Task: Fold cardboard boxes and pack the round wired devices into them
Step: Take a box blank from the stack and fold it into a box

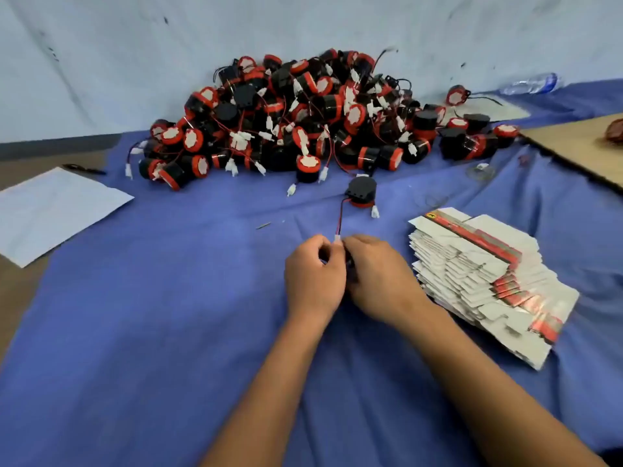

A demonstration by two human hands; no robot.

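Observation:
A big heap of round black-and-red wired devices (pixel 303 119) lies at the back of the blue cloth. One lone device (pixel 362 192) sits in front of the heap, and its red-black wire (pixel 339 219) runs down to a white connector (pixel 337 238) at my fingertips. My left hand (pixel 313 278) and my right hand (pixel 377 274) meet over the cloth with fingers curled. They pinch the connector between them. A dark object (pixel 349 264) shows in the gap between the hands, mostly hidden. A fanned stack of flat white-and-red cardboard boxes (pixel 488 281) lies to the right of my right hand.
The blue cloth (pixel 168 315) covers the work surface. A white sheet (pixel 50 210) lies at the left with a dark tool (pixel 84 169) behind it. A brown cardboard panel (pixel 580 146) sits at the far right. A plastic bottle (pixel 532 84) lies at the back right.

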